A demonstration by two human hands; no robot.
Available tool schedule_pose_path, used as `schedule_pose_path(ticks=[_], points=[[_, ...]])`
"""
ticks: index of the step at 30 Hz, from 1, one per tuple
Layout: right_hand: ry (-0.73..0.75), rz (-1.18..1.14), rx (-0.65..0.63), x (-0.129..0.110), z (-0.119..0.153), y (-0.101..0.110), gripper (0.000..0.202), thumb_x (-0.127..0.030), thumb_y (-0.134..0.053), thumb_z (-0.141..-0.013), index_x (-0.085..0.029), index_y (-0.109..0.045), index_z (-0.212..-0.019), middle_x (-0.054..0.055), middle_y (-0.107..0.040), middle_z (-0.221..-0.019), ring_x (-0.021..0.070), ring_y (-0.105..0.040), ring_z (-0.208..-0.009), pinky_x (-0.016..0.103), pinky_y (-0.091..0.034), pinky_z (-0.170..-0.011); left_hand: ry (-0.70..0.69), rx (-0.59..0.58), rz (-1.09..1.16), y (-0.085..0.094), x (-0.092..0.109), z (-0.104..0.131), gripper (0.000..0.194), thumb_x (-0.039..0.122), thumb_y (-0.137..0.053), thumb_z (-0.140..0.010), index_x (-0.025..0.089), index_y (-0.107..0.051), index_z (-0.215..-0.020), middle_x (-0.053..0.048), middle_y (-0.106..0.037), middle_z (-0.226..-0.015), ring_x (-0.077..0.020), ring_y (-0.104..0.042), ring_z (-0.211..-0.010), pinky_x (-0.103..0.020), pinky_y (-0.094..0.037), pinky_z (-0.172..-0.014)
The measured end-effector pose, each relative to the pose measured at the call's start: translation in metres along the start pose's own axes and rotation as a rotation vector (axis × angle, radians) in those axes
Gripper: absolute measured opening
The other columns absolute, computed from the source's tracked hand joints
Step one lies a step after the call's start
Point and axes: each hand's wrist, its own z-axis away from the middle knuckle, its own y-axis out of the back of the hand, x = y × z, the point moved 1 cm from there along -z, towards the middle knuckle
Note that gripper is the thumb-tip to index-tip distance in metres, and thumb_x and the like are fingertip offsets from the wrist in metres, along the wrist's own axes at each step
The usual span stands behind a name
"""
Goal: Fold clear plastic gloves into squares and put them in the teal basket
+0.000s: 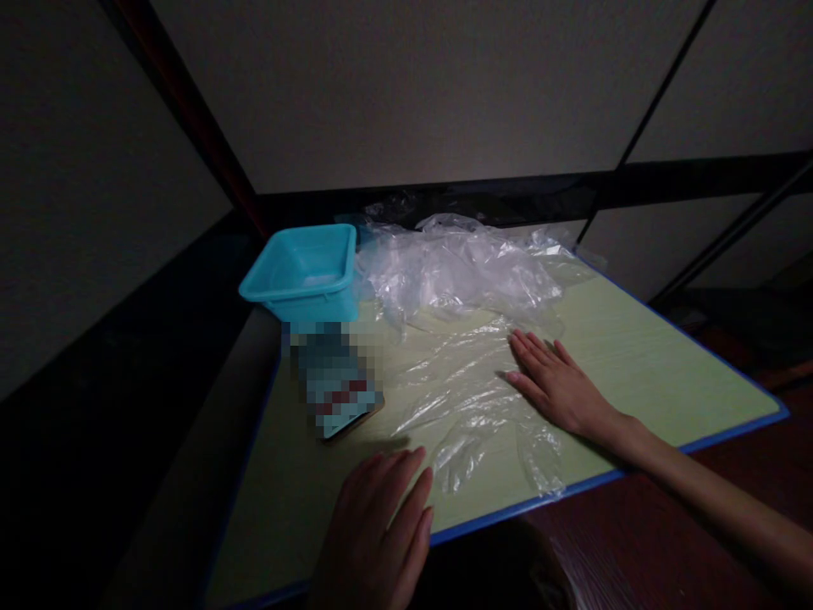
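Blue-edged table (660, 364): right hand (555, 385) at clear plastic (461, 390), left hand (379, 525) nearby.

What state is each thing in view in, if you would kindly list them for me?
Blue basin: upright, open at the top.
Plastic heap: crumpled, bunched up.
Plastic sheeting: spread out, wrinkled.
Device: lying on the table, display pixelated, so on or off cannot be told.
Table: partly covered with plastic.
Left hand: fingers slightly bent, nothing visibly held.
Right hand: palm down, fingers extended.
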Motion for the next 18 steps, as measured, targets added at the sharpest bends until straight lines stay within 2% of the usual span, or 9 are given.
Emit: schedule_pose_path(ticks=[5, 9, 11, 13, 16, 18], points=[[-0.065, -0.031, 0.050, -0.002, 0.003, 0.004, 0.065, -0.054, -0.021, -0.092, -0.019, -0.011, -0.145, 0.013, -0.028, -0.145, 0.0285, -0.023, -0.133, 0.055, -0.021, -0.104, -0.059, -0.098, 0.034, 0.004, 0.005, -0.013, 0.030, 0.013, -0.044, -0.088, 0.015, -0.059, -0.114, -0.005, -0.063, -0.117, -0.0198, -0.056, -0.106, -0.032, -0.048, -0.086], [-0.013, -0.074, 0.069, -0.013, 0.004, 0.015, 0.062, -0.050, -0.024, -0.093, -0.018, -0.011, -0.145, 0.013, -0.027, -0.146, 0.0272, -0.021, -0.134, 0.055, -0.018, -0.106, -0.086, -0.165, 0.035, 0.005, 0.006, -0.014, 0.026, 0.019, -0.045, -0.090, 0.017, -0.061, -0.110, -0.003, -0.062, -0.118, -0.0215, -0.057, -0.104, -0.035, -0.050, -0.084], [0.093, -0.116, 0.047, -0.028, 0.010, 0.023, 0.061, -0.047, -0.027, -0.094, -0.019, -0.008, -0.145, 0.012, -0.025, -0.146, 0.0252, -0.020, -0.134, 0.054, -0.017, -0.106, -0.083, -0.165, 0.039, 0.005, 0.006, -0.014, 0.024, 0.020, -0.045, -0.090, 0.017, -0.062, -0.107, -0.003, -0.063, -0.117, -0.0217, -0.058, -0.103, -0.036, -0.051, -0.083], [0.258, -0.164, -0.047, -0.048, 0.018, 0.029, 0.063, -0.046, -0.030, -0.094, -0.020, -0.006, -0.145, 0.010, -0.021, -0.148, 0.0235, -0.017, -0.135, 0.051, -0.016, -0.108, -0.074, -0.164, 0.045, 0.004, 0.006, -0.013, 0.022, 0.021, -0.046, -0.090, 0.018, -0.063, -0.104, -0.004, -0.064, -0.115, -0.0217, -0.058, -0.102, -0.036, -0.051, -0.082], [0.505, -0.250, -0.199, -0.076, 0.031, 0.037, 0.072, -0.054, -0.035, -0.090, -0.018, -0.006, -0.145, 0.010, -0.015, -0.149, 0.0231, -0.015, -0.136, 0.048, -0.008, -0.110, -0.056, -0.152, 0.072, 0.005, 0.005, -0.014, 0.020, 0.024, -0.049, -0.089, 0.019, -0.064, -0.102, -0.005, -0.065, -0.111, -0.0220, -0.059, -0.100, -0.038, -0.052, -0.082], [0.602, -0.322, -0.262, -0.087, 0.037, 0.039, 0.077, -0.059, -0.036, -0.087, -0.015, -0.007, -0.144, 0.011, -0.015, -0.148, 0.0223, -0.014, -0.136, 0.046, -0.003, -0.111, -0.046, -0.140, 0.108, 0.005, 0.004, -0.014, 0.020, 0.028, -0.051, -0.088, 0.020, -0.064, -0.101, -0.006, -0.065, -0.108, -0.0224, -0.059, -0.100, -0.038, -0.052, -0.081]])
